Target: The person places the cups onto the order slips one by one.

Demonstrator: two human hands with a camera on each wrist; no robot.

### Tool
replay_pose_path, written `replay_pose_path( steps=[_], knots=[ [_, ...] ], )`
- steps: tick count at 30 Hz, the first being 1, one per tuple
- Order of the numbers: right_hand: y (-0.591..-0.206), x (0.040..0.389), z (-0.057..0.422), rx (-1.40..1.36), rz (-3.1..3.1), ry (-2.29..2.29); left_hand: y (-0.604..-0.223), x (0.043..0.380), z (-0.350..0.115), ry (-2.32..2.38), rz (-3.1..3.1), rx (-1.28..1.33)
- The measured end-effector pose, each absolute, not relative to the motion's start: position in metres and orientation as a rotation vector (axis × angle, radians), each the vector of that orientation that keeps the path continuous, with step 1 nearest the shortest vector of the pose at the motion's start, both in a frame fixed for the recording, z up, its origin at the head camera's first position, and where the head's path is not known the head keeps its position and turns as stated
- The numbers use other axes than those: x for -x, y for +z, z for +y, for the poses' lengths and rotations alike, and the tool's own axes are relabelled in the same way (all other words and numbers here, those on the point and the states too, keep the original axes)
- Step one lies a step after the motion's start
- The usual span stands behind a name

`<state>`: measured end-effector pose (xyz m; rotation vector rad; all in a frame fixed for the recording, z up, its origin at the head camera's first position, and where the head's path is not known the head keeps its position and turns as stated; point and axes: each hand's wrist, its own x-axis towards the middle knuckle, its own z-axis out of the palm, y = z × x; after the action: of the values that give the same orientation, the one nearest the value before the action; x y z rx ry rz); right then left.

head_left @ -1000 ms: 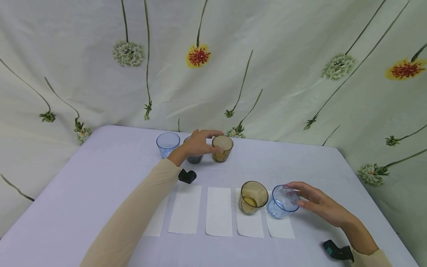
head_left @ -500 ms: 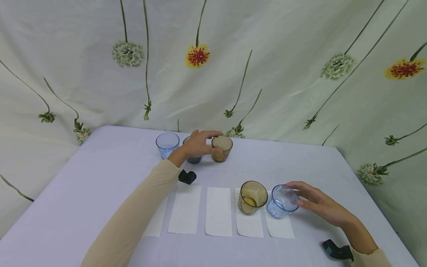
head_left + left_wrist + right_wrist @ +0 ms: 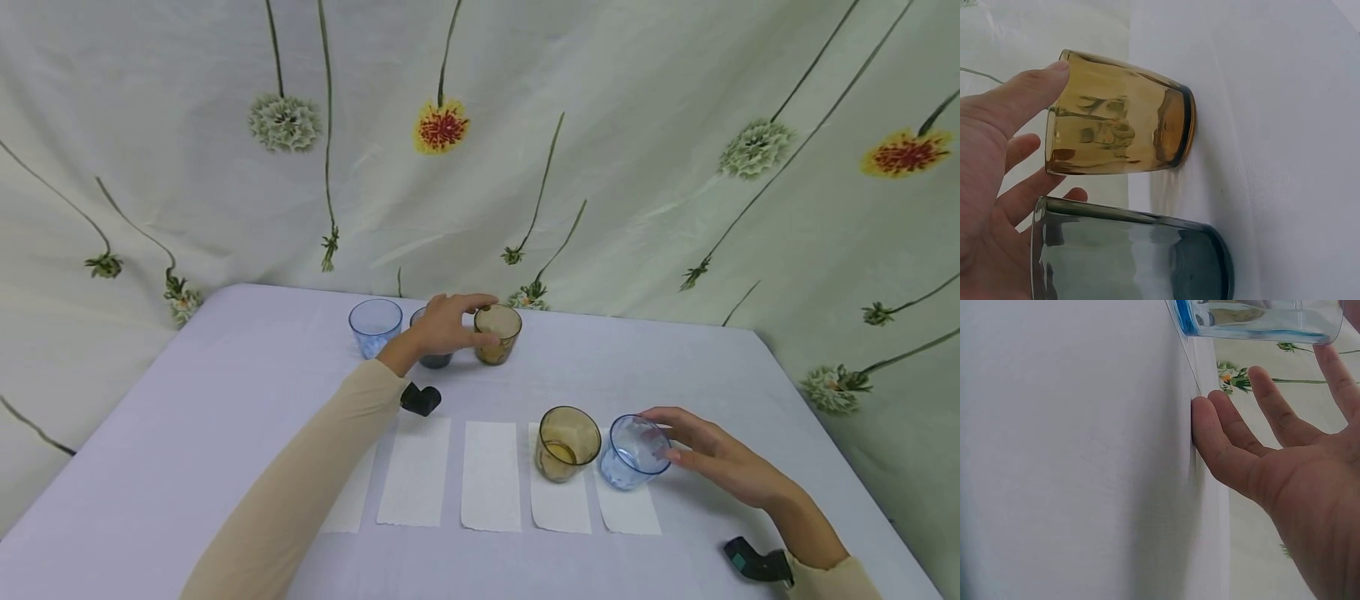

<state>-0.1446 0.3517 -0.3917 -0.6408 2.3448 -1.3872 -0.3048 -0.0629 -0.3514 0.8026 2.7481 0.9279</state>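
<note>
At the back of the table my left hand (image 3: 444, 325) pinches an amber glass (image 3: 506, 340) near its rim, thumb on the near side and fingers round the far side. In the left wrist view the thumb lies against that amber glass (image 3: 1122, 115), and a dark grey glass (image 3: 1122, 256) stands beside it. My right hand (image 3: 723, 458), at the front right, holds a clear blue glass (image 3: 633, 461) by the rim between thumb and forefinger. In the right wrist view the other fingers spread below the blue glass (image 3: 1266, 322). Both glasses stand upright.
Several white paper strips (image 3: 491, 483) lie in a row. Another amber glass (image 3: 562, 458) stands on one, left of the right-hand blue glass. Behind the left wrist are a second blue glass (image 3: 375, 325) and the grey glass, partly hidden. A flowered cloth (image 3: 637, 167) hangs behind the table.
</note>
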Motion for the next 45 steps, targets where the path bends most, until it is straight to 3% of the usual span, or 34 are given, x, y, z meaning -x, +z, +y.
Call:
replay_pose_path(
  steps=[27, 45],
  knots=[
    [-0.396, 0.146, 0.351, 0.619, 2.359, -1.379, -0.353, 0.302, -0.064, 1.132, 2.695, -0.774],
    [-0.394, 0.146, 0.351, 0.633, 2.357, -1.389, -0.343, 0.282, -0.066, 1.252, 2.729, -0.87]
  ],
)
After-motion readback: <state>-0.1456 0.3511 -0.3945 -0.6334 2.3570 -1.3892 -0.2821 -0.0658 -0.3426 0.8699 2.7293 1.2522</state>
